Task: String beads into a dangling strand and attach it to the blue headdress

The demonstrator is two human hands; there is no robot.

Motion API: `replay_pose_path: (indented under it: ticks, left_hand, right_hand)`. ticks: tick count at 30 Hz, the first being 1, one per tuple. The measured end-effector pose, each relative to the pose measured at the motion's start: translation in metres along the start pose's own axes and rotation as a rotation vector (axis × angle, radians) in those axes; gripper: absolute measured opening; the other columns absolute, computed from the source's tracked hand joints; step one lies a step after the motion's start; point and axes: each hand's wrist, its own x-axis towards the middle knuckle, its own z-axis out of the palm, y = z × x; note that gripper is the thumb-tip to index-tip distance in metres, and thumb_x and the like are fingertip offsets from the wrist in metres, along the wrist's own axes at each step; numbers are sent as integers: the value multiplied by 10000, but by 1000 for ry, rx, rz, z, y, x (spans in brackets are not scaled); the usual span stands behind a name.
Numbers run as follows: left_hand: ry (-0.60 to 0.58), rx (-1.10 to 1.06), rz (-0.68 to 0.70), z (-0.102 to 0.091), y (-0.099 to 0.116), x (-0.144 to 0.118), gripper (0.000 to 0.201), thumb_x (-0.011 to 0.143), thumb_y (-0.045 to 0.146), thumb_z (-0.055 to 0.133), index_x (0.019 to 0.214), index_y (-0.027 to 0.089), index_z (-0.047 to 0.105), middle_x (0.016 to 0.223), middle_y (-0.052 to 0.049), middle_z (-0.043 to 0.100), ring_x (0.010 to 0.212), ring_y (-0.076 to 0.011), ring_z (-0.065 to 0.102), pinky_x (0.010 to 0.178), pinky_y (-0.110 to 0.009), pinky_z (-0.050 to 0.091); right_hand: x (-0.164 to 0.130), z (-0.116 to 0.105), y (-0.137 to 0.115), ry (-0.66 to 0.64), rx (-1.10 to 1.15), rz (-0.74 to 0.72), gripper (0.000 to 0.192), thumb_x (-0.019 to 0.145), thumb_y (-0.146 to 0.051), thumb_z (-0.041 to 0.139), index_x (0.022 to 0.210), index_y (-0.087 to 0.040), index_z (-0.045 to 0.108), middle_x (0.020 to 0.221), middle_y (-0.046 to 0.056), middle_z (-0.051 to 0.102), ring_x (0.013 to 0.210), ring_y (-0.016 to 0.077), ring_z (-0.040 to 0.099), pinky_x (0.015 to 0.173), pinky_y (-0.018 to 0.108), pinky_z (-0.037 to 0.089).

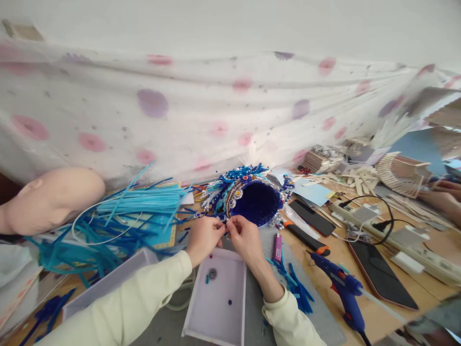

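Note:
A dark blue headdress (254,204), trimmed with beads, gold and silver ornaments and blue fringe, lies on its side with its hollow opening towards me. Just in front of its lower left edge, my left hand (204,238) and my right hand (245,239) meet, each with thumb and fingers pinched together. What they pinch is too small and too covered by the fingers to name. Below the hands is a shallow white tray (216,319) holding a few small beads and a round silver piece (212,273).
Blue pipe cleaners (144,202) lie in a heap at left beside a mannequin head (54,199). To the right are a blue glue gun (340,283), an orange-and-black cutter (306,238), a purple lighter (277,247), phones (383,274) and a power strip (392,240). Another person's hand (441,197) shows at far right.

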Motion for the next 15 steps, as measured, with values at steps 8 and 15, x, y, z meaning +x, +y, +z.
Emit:
replay_pose_path:
  ticks: [8,15]
  left_hand:
    - [-174,-108,-5,-13,-2,2,268,833,159,458,690,171,685,483,20,608,450,-129,546,509,-231,380]
    - [-230,-248,-246,-12,18,7,342,980,361,487,756,135,612,562,47,578,428,-81,491,481,-228,442]
  right_hand:
    - [-1,0,6,6,21,-80,231,961,-346,580,853,-147,625,651,-53,567,550,100,551,568,259,497]
    - [-4,5,7,-11,27,-129,261,973,-356,556,826,-148,612,625,-59,546,528,95,532,545,249,477]
